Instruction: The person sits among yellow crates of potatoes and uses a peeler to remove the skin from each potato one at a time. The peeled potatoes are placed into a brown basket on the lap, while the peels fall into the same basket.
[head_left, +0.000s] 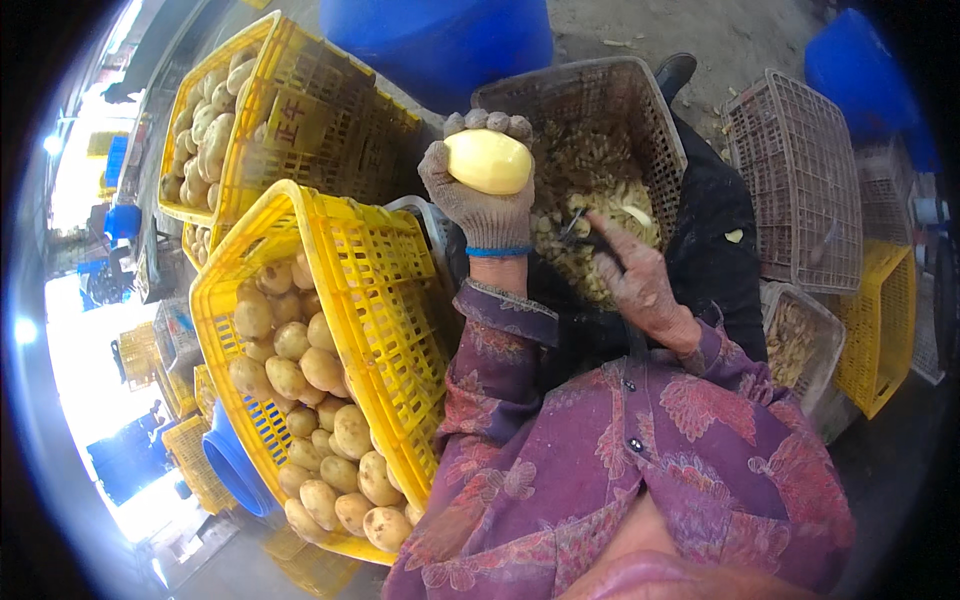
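Observation:
A peeled, pale yellow potato (489, 160) rests in my left hand (486, 214), which wears a grey knitted glove with a blue cuff edge. The gloved fingers curl around its far side. My bare right hand (637, 281) grips a peeler (577, 225), whose handle is mostly hidden by the fingers. Below both hands stands a dirty plastic crate (660, 127) holding a heap of potato peelings (600, 262). One long pale peel (637, 216) lies on that heap near the right forefinger.
Unpeeled potatoes (322, 367) fill a tilted yellow crate (382, 285) at my left. Beyond it, another yellow crate (322, 97) holds more potatoes. Large blue barrels (442, 45) stand ahead. On the right are a brown upturned crate (802, 187) and a pale bin (832, 337) of scraps.

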